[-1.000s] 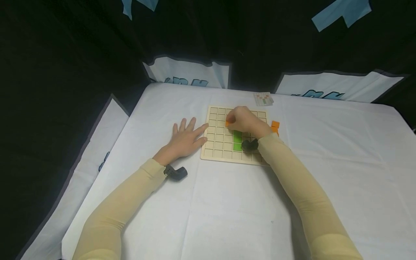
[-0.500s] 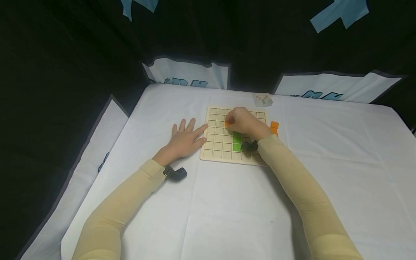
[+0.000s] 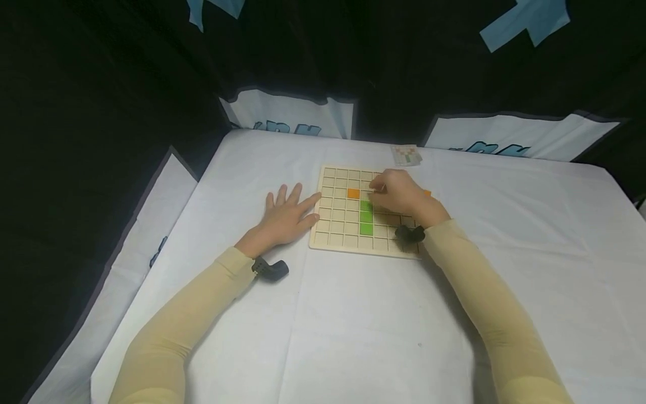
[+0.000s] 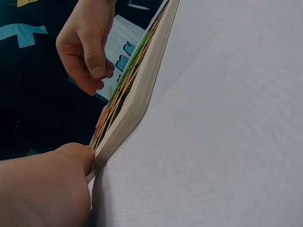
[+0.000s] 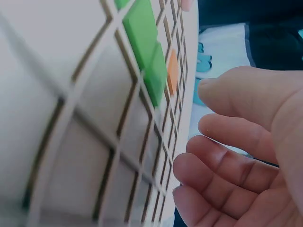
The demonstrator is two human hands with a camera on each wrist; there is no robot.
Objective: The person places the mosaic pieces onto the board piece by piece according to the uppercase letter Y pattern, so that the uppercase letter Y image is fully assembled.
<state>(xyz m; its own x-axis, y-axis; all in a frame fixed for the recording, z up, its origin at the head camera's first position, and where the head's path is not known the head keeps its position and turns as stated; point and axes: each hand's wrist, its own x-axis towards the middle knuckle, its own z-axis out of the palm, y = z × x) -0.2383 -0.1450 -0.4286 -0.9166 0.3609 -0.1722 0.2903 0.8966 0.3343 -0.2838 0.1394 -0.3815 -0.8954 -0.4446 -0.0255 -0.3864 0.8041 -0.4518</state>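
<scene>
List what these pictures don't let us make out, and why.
Head: print on the card, too small.
Head: rest of the orange piece, hidden by the right hand.
Left wrist: rest of the left hand, cut off by the edge.
Right wrist: nearest board cells, blurred.

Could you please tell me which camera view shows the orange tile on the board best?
The head view: it shows the orange tile from above, its face unobstructed on the board. The right wrist view shows it at a steep slant, beyond the green tiles; the left wrist view, only a thin orange sliver.
</scene>
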